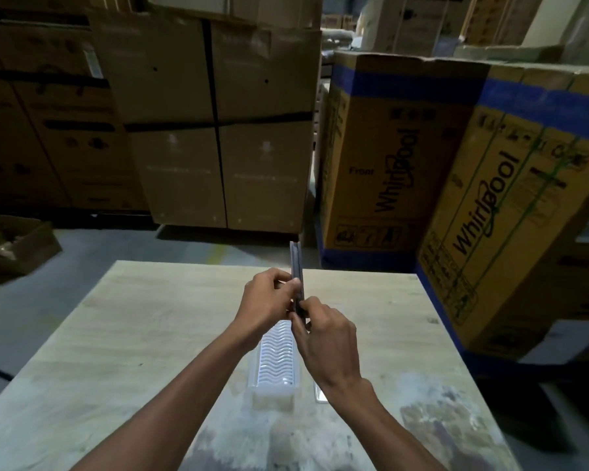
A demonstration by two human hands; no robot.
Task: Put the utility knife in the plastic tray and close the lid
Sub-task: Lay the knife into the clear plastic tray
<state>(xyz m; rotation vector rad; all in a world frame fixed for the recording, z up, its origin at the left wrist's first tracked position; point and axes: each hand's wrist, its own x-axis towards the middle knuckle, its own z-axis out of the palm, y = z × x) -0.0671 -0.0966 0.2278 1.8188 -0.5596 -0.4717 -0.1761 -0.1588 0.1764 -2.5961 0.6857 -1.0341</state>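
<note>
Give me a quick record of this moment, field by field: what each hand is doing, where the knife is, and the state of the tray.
left hand: grips utility knife mid-body
right hand: fingers pinch knife's lower end
knife: held upright in the air above the tray, not in it
plastic tray: on wooden table, open, nothing visible inside
lid: partly hidden by right arm
task status: knife not yet placed

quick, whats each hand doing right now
Left hand: closed on the utility knife, gripping its middle, above the plastic tray.
Right hand: closed on the knife's lower end.
</note>
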